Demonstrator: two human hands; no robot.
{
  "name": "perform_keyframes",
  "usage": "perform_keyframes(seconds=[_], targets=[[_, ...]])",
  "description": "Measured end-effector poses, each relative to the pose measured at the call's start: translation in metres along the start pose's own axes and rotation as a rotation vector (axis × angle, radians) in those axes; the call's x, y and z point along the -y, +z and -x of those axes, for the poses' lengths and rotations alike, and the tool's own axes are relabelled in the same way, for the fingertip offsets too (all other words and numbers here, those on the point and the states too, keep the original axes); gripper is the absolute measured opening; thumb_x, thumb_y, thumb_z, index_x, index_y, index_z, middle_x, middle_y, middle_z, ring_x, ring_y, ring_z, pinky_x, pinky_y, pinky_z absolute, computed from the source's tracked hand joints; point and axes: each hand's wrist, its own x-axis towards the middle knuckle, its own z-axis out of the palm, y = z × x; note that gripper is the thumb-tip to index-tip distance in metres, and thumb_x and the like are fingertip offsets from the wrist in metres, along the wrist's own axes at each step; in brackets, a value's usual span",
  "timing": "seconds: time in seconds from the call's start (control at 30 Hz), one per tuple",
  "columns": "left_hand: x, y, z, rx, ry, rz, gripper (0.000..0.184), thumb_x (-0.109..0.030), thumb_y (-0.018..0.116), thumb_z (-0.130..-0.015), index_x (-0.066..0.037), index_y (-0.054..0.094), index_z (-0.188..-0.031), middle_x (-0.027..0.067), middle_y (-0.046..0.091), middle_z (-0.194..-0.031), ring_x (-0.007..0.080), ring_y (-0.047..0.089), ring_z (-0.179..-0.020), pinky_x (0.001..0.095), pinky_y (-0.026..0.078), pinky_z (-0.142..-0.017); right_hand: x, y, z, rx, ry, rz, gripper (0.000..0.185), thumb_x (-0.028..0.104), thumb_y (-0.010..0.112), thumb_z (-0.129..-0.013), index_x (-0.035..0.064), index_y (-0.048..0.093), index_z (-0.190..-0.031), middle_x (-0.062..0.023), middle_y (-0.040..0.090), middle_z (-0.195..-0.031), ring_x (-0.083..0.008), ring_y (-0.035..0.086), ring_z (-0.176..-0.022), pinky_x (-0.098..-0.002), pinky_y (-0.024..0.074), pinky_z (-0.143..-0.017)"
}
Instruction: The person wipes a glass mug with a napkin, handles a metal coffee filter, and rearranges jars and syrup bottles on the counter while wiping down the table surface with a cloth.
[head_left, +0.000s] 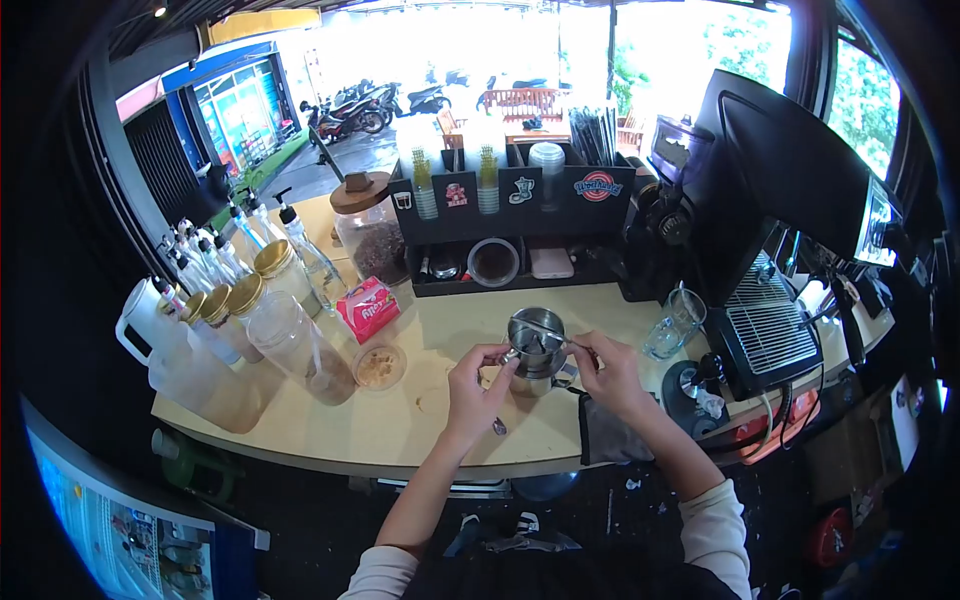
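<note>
Between my hands is a shiny round metal cup [537, 345], set over a second metal vessel [530, 386] on the counter. A thin metal bar [541, 329] lies across the cup's mouth. My left hand [477, 389] is closed on the cup's left side, thumb and fingers at the rim. On the other side, my right hand [611, 375] pinches the right end of the thin bar; whether it is a spoon or a strainer handle I cannot tell. A small spoon-like metal piece [499, 426] rests below my left hand. A dark cloth [612, 432] hangs over the counter edge under my right forearm.
On the left stand jars [285, 335], pump bottles [307, 250] and a white jug [185, 350]. A red packet [368, 309] lies beside a small tub [380, 367]. Behind is a black organizer [510, 215]. Glasses [675, 325] and an espresso machine [765, 325] are right.
</note>
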Motion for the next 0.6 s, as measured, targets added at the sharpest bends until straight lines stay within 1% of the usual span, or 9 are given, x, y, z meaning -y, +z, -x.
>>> perform_keyframes(seconds=[0.13,0.2,0.23,0.33,0.4,0.43,0.5,0.53,0.6], targets=[[0.001,-0.003,-0.001,0.028,0.005,0.022,0.021,-0.006,0.068,-0.08,0.002,0.062,-0.098,0.0096,0.066,-0.085,0.0143,0.063,-0.079,0.026,0.049,-0.073,-0.001,0.007,0.002,-0.018,-0.02,-0.003,0.006,-0.005,0.059,-0.082,-0.0019,0.059,-0.087,-0.0109,0.067,-0.075,-0.0139,0.061,-0.054,-0.0266,0.0472,-0.049],[-0.005,-0.004,-0.003,0.045,-0.034,-0.012,0.021,-0.006,0.068,-0.08,0.002,0.062,-0.098,0.0092,0.066,-0.085,0.0135,0.063,-0.079,0.0253,0.048,-0.072,0.001,0.009,0.002,-0.117,-0.072,0.005,0.006,-0.004,0.06,-0.082,-0.0015,0.059,-0.087,-0.0108,0.065,-0.072,-0.0171,0.061,-0.054,-0.0283,0.047,-0.049],[-0.003,-0.003,-0.003,0.045,-0.033,-0.008,0.021,-0.006,0.068,-0.08,0.002,0.062,-0.098,0.0092,0.066,-0.085,0.0135,0.063,-0.079,0.0253,0.048,-0.072,0.0,0.009,0.001,-0.117,-0.072,0.009,0.006,-0.004,0.06,-0.082,-0.0015,0.059,-0.087,-0.0108,0.065,-0.072,-0.0171,0.061,-0.054,-0.0283,0.047,-0.049],[0.003,-0.006,-0.004,0.062,-0.039,0.081,0.021,-0.006,0.068,-0.08,0.003,0.062,-0.098,0.009,0.066,-0.085,0.0126,0.062,-0.079,0.0248,0.048,-0.072,-0.003,0.009,-0.002,-0.043,-0.163,0.129,0.008,-0.004,0.061,-0.079,-0.0017,0.058,-0.086,-0.0113,0.062,-0.071,-0.0224,0.061,-0.057,-0.0314,0.048,-0.05],[0.004,-0.006,-0.004,0.072,-0.013,0.061,0.022,-0.006,0.068,-0.08,0.003,0.061,-0.098,0.0084,0.066,-0.085,0.0119,0.062,-0.079,0.0245,0.048,-0.072,-0.005,0.004,-0.006,-0.072,-0.393,0.305,0.023,-0.004,0.061,-0.07,-0.0015,0.059,-0.093,-0.0111,0.061,-0.079,-0.0241,0.061,-0.064,-0.0335,0.0497,-0.055],[0.004,-0.007,-0.004,0.077,-0.013,0.065,0.022,-0.006,0.068,-0.08,0.003,0.061,-0.098,0.0084,0.066,-0.085,0.0119,0.062,-0.079,0.0245,0.048,-0.072,-0.004,0.002,-0.007,-0.073,-0.39,0.311,0.023,-0.004,0.061,-0.07,-0.0015,0.059,-0.093,-0.0111,0.061,-0.079,-0.0241,0.061,-0.064,-0.0335,0.0497,-0.055],[0.006,-0.006,-0.004,0.084,-0.017,0.106,0.021,-0.006,0.068,-0.081,0.003,0.06,-0.099,0.0076,0.065,-0.085,0.0116,0.061,-0.079,0.0244,0.048,-0.072,0.0,-0.005,-0.01,0.048,-0.536,0.476,0.029,0.001,0.062,-0.068,-0.0017,0.057,-0.096,-0.0079,0.059,-0.079,-0.0208,0.059,-0.067,-0.032,0.0484,-0.057],[0.007,-0.006,-0.004,0.093,-0.017,0.11,0.021,-0.006,0.068,-0.081,0.003,0.06,-0.099,0.0076,0.065,-0.085,0.0116,0.061,-0.079,0.0244,0.048,-0.072,0.0,-0.006,-0.01,0.047,-0.529,0.482,0.029,0.001,0.062,-0.068,-0.0017,0.057,-0.096,-0.0079,0.059,-0.079,-0.0208,0.059,-0.067,-0.032,0.0484,-0.057],[0.01,-0.006,-0.004,0.094,-0.025,0.148,0.022,-0.006,0.068,-0.082,0.003,0.059,-0.1,0.0072,0.064,-0.085,0.0116,0.061,-0.08,0.0242,0.048,-0.073,0.0,-0.007,-0.01,0.126,-0.611,0.559,0.031,0.005,0.061,-0.069,-0.001,0.056,-0.099,-0.0058,0.056,-0.079,-0.0185,0.057,-0.068,-0.0303,0.0472,-0.058]])
